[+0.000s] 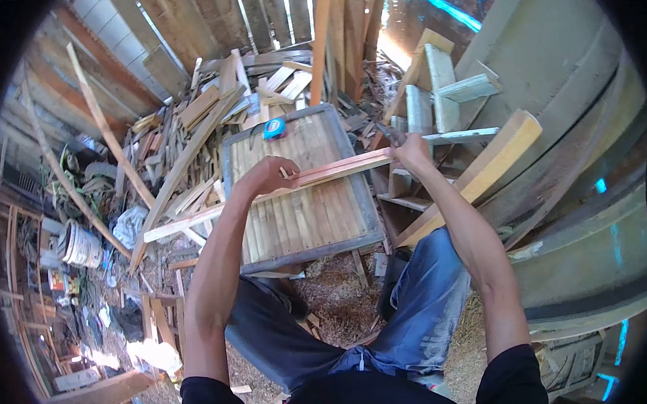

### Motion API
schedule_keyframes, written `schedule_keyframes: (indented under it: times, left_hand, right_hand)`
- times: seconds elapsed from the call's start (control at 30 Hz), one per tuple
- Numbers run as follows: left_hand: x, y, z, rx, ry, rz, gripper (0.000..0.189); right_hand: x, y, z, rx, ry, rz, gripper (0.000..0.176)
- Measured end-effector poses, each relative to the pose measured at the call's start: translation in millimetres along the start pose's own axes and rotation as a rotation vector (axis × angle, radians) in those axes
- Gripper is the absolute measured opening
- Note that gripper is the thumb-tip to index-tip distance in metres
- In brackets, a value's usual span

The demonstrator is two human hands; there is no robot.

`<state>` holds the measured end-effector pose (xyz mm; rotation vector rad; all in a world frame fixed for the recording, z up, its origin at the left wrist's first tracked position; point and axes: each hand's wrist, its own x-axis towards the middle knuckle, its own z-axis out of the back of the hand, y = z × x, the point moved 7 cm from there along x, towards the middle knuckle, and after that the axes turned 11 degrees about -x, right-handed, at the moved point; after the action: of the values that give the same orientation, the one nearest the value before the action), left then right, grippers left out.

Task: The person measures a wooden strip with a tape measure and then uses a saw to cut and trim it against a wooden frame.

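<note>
A long, pale wooden strip [336, 171] with a lengthwise line along it lies slantwise across a framed slatted wooden panel [307, 235]. My left hand [268, 175] is closed at the strip's middle, fingers curled at its upper edge. At the right end, my right hand [412, 153] grips the strip. A dark, slim tool [387, 133] sticks up beside the right fingers; its kind I cannot tell. The strip's left end [159, 232] reaches past the panel. Above the strip, a blue tape measure [274, 129] rests on the panel near its top edge.
Wood offcuts [197, 121] are heaped behind and left of the panel. A wooden step-like frame [434, 96] and a thick beam [502, 151] stand close on the right. A white bucket [80, 245] lies at left. Sawdust [335, 292] covers the ground between my legs.
</note>
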<state>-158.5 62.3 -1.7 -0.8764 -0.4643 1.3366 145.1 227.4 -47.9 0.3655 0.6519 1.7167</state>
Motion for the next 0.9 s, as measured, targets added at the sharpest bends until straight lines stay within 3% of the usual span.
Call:
schedule_keyframes:
  times: [0.1,0.2,0.37,0.47,0.63,0.67,0.9]
  left_hand:
    - [-33.5,27.2,22.4,-0.008,-0.024,0.099,0.033]
    - [-69.6,49.0,43.1,-0.034,-0.079,0.355,0.039]
    - [-88.1,53.0,47.4,-0.112,-0.137,0.344,0.043]
    - [-83.7,36.6,45.0,-0.004,-0.103,0.336,0.045]
    - [-73.3,53.3,42.0,-0.019,-0.052,0.305,0.045]
    - [-73.5,49.7,43.5,0.004,-0.073,0.324,0.042]
    - [-66.7,53.7,41.0,-0.022,-0.103,0.274,0.044]
  right_hand:
    - [-4.2,11.1,6.9,-0.141,-0.073,0.024,0.030]
    - [-3.6,9.5,6.5,-0.109,-0.032,-0.014,0.028]
    - [4.8,6.5,1.8,-0.067,-0.009,-0.063,0.022]
    - [1.0,11.1,7.6,-0.158,-0.062,-0.059,0.024]
    - [-18.1,31.2,20.1,-0.401,-0.149,-0.118,0.035]
    - [-18.2,30.1,18.8,-0.355,-0.045,-0.206,0.037]
    - [-20.1,33.7,18.4,-0.365,-0.070,-0.218,0.043]
